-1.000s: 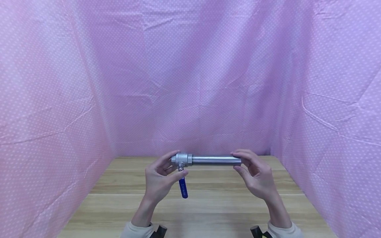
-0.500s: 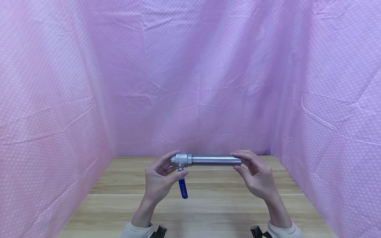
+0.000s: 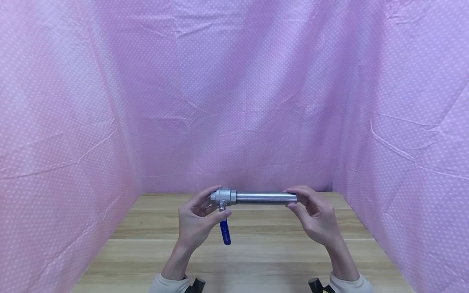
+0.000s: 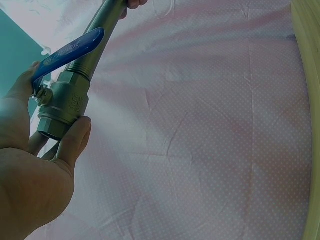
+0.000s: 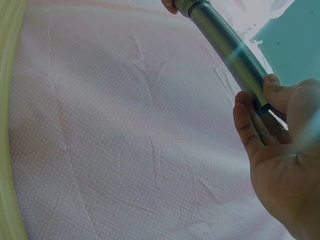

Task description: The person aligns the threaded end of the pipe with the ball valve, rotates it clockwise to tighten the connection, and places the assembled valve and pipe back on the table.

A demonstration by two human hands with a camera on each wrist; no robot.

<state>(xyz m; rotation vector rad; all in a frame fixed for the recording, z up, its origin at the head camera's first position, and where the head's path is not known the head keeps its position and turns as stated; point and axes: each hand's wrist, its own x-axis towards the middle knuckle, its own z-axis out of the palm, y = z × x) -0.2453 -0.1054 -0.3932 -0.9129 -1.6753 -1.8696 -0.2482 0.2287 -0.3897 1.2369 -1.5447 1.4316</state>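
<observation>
A silver ball valve (image 3: 223,197) with a blue lever handle (image 3: 225,232) is joined to a straight steel pipe (image 3: 265,198), the two held level above the table. My left hand (image 3: 198,221) grips the valve at its free end, thumb by the base of the lever. At the pipe's far end, my right hand (image 3: 316,217) pinches it between thumb and fingers. The left wrist view shows the hex-ended valve body (image 4: 64,102) and some thread where the pipe enters it. In the right wrist view the pipe's open end (image 5: 262,108) sits between thumb and fingers.
Below the hands lies a wood-grain table (image 3: 253,260). Pink dotted cloth (image 3: 242,101) hangs behind it and along both sides. Dark wrist-camera mounts (image 3: 196,285) show at the bottom edge by the sleeves.
</observation>
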